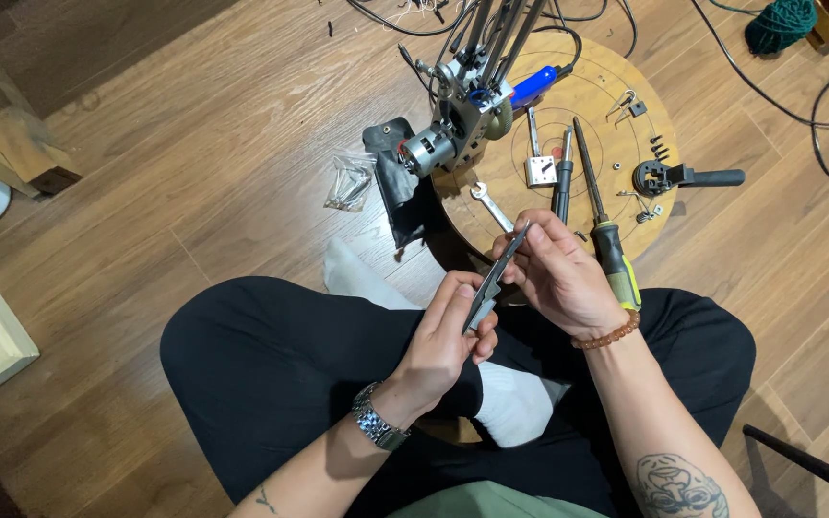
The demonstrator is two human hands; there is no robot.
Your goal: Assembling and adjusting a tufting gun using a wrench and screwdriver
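You sit cross-legged on the wooden floor, both hands raised over your lap and closed on one slim dark metal bar. Its long axis runs on a slant, from low and near your body up and away toward the round wooden board. Your left hand grips the lower end, fingers wrapped around it; your right hand pinches the upper end between thumb and fingertips, so the bar lies between the two hands and neither is free. The right hand sits nearer the board, the left nearer your knee. On the board, just beyond the right hand, you have two screwdrivers lying roughly parallel, handles toward you: one with a green-and-yellow grip touching the right wrist's edge of view, one with a black grip. One small wrench lies just left of them, one small metal block beyond it, and one black handle part rests at the board's right side among several loose screws, too small to count. A motor assembly on a stand stands at the board's far left edge, and one clear plastic bag lies on the floor, well apart.
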